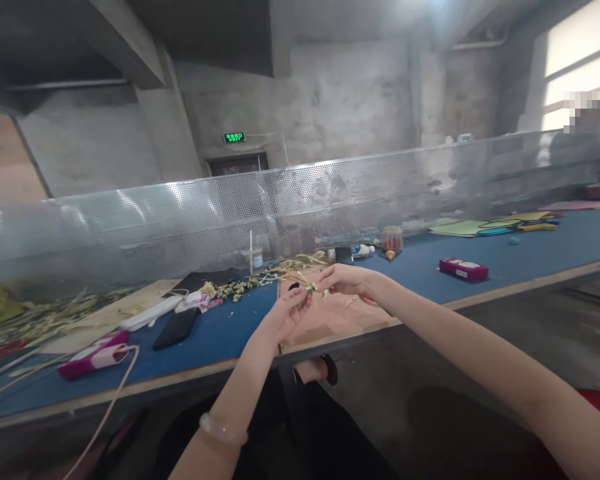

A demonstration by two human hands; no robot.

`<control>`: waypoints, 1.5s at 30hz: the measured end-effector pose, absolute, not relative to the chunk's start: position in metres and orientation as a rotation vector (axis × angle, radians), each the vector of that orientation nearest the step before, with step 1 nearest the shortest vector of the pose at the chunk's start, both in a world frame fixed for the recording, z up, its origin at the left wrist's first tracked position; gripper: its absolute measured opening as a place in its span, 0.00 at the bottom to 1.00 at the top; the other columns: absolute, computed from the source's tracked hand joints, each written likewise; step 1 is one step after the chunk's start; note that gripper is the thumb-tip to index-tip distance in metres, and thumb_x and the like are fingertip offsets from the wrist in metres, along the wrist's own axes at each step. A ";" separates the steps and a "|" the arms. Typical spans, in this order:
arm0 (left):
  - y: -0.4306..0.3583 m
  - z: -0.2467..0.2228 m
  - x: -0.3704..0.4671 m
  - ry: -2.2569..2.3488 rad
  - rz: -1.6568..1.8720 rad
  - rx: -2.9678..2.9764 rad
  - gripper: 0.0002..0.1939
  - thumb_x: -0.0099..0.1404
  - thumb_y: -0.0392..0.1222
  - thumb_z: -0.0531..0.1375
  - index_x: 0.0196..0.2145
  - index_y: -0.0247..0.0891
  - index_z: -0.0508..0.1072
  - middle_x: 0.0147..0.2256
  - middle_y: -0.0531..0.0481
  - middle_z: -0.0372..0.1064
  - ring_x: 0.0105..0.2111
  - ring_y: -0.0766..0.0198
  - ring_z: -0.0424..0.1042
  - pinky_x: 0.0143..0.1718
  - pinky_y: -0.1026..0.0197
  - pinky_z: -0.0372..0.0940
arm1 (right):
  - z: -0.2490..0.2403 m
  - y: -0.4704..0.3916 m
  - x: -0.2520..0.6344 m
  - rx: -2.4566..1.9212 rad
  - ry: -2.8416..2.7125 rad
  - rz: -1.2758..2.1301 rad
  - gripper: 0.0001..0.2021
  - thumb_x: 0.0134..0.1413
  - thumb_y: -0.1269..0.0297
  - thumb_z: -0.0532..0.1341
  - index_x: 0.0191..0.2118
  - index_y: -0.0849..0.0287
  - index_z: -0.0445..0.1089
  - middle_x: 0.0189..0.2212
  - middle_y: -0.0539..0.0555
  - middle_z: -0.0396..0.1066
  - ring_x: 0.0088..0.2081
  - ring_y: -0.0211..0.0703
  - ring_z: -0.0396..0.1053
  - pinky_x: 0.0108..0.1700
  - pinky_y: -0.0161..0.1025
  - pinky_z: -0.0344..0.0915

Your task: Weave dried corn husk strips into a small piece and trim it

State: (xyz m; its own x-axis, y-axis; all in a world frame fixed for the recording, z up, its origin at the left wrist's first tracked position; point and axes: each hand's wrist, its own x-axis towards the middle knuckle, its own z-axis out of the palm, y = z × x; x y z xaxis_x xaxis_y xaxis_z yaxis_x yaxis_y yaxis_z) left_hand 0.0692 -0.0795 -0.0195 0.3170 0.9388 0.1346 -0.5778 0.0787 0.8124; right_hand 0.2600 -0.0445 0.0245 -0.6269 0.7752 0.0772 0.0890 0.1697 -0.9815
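Above brown paper [335,320], my left hand [286,312] and right hand [344,279] pinch a small pale-green piece [312,288]. Fingertips from both sides seem to steady it.

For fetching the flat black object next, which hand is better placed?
Likely left: the left hand is nearer the flat black object, while the right hand is beyond it. Both hands hold the small plant piece.

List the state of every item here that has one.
Left hand: pinching plant piece
Right hand: pinching, same piece
Exit sign: lit
White bottle: on its side
Clear cup: upright
Jar: upright, lid unclear
Right magenta pack: lying flat
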 end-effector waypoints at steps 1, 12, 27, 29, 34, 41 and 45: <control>-0.081 -0.019 0.071 0.479 1.214 0.908 0.06 0.56 0.24 0.58 0.28 0.29 0.72 0.26 0.50 0.72 0.28 0.72 0.73 0.36 0.72 0.68 | 0.026 -0.044 0.260 -0.805 -1.871 1.500 0.08 0.35 0.66 0.70 0.26 0.60 0.75 0.25 0.49 0.70 0.27 0.31 0.63 0.30 0.32 0.58; -0.080 -0.018 0.079 0.459 1.310 0.811 0.06 0.59 0.27 0.58 0.32 0.31 0.73 0.27 0.48 0.73 0.25 0.72 0.71 0.31 0.71 0.68 | 0.051 -0.041 0.259 -0.874 -1.893 1.440 0.10 0.29 0.66 0.71 0.25 0.61 0.75 0.23 0.49 0.70 0.27 0.32 0.63 0.29 0.32 0.56; -0.086 -0.028 0.106 0.497 1.600 0.830 0.03 0.53 0.28 0.63 0.28 0.31 0.74 0.24 0.50 0.73 0.25 0.70 0.72 0.37 0.64 0.67 | 0.056 -0.050 0.261 -0.945 -2.111 0.827 0.09 0.30 0.63 0.69 0.24 0.58 0.76 0.23 0.50 0.73 0.30 0.39 0.66 0.36 0.36 0.60; -0.084 -0.030 0.107 0.482 1.602 0.826 0.03 0.52 0.29 0.63 0.28 0.31 0.74 0.25 0.50 0.73 0.26 0.70 0.72 0.36 0.64 0.67 | 0.055 -0.052 0.260 -0.950 -2.132 0.736 0.09 0.31 0.61 0.68 0.24 0.59 0.76 0.23 0.51 0.72 0.30 0.40 0.66 0.34 0.36 0.60; -0.084 -0.031 0.105 0.453 1.597 0.829 0.05 0.52 0.29 0.64 0.30 0.31 0.74 0.27 0.50 0.73 0.28 0.70 0.71 0.37 0.65 0.66 | 0.054 -0.053 0.256 -0.925 -2.156 0.536 0.10 0.32 0.59 0.68 0.24 0.59 0.76 0.23 0.51 0.70 0.28 0.39 0.63 0.31 0.36 0.59; -0.087 -0.025 0.089 0.479 1.669 1.092 0.08 0.51 0.33 0.64 0.32 0.35 0.74 0.28 0.51 0.71 0.27 0.68 0.69 0.34 0.64 0.64 | 0.063 -0.065 0.259 -0.892 -2.203 0.646 0.08 0.34 0.60 0.67 0.25 0.57 0.77 0.26 0.53 0.71 0.30 0.41 0.65 0.33 0.38 0.60; -0.098 -0.014 0.071 0.656 1.571 1.694 0.19 0.54 0.35 0.62 0.45 0.42 0.72 0.29 0.51 0.69 0.30 0.65 0.67 0.38 0.64 0.61 | 0.068 -0.072 0.259 -0.885 -2.280 0.747 0.07 0.34 0.61 0.68 0.25 0.56 0.77 0.26 0.52 0.73 0.31 0.41 0.66 0.35 0.38 0.60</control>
State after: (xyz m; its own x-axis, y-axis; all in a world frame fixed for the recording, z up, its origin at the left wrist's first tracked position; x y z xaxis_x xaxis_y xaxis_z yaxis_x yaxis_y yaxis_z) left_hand 0.0712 -0.0977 -0.0137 0.1266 0.7759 0.6180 -0.1061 -0.6089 0.7861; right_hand 0.2587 -0.0723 0.0680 -0.6145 0.7271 0.3062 0.4049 0.6237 -0.6686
